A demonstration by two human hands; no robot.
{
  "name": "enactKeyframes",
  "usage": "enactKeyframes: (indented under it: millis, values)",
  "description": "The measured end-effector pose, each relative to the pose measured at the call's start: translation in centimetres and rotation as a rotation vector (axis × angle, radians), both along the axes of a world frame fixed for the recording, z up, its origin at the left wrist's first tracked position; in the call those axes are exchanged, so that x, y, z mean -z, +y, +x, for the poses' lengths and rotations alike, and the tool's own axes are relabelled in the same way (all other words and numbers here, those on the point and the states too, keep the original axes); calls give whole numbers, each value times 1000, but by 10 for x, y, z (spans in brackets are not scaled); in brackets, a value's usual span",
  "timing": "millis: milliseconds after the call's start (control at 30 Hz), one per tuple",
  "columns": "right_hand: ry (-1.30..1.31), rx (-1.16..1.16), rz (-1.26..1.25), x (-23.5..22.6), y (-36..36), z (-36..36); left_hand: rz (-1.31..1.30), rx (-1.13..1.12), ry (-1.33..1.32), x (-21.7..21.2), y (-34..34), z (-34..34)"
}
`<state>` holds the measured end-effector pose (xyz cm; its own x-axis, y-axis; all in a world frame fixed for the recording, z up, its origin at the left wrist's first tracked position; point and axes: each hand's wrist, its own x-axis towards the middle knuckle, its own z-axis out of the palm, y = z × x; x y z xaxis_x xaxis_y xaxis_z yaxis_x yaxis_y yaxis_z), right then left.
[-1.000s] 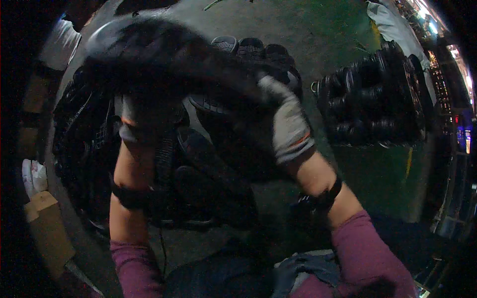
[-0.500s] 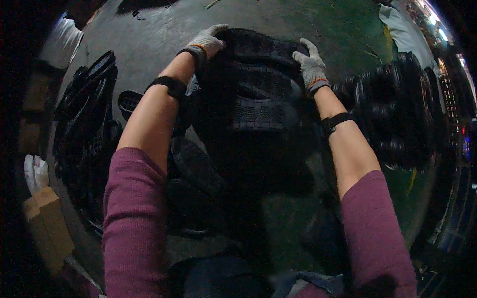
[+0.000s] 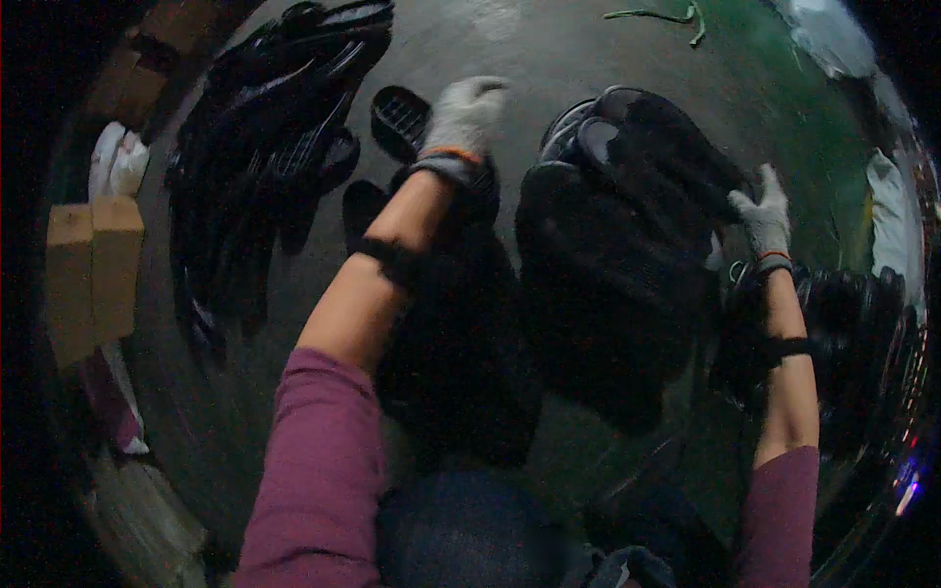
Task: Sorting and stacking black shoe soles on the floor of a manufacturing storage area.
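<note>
My left hand (image 3: 466, 116), in a white knit glove, hovers above dark soles in the middle; its fingers are blurred and bent, and their grip is unclear. My right hand (image 3: 764, 214), gloved alike, has thumb and fingers apart at the right end of a heap of black shoe soles (image 3: 627, 196). Whether it touches the nearest sole cannot be made out. Just left of my left glove lies a small black sole with a grid pattern (image 3: 399, 120). More dark soles under my left forearm are mostly lost in shadow.
A large pile of black soles (image 3: 284, 127) lies on the floor at the left. Rows of black soles (image 3: 848, 304) stand at the right. Cardboard boxes (image 3: 93, 265) and a white bag (image 3: 120, 162) line the left edge. A green strap (image 3: 667, 17) lies far off.
Both hands held a stack of treaded soles between them. My left hand has come away from it toward the middle soles. The stack is down at the right, and the view has swung left.
</note>
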<state>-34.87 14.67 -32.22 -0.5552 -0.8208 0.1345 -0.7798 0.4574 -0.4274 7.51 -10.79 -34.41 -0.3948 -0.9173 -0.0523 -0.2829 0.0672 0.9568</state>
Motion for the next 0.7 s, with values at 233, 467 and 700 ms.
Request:
enactKeyframes:
  millis: [233,467,700]
  values:
    - [-463,-360,-589,-65,-38,265,54,-519,-780,-9,79,286]
    - [-888,-381,-210,12,-11,419,220,214,-697,24,176,294]
    - [-993,-185,-204,9,-17,465,-22,-124,-558,1,190,301]
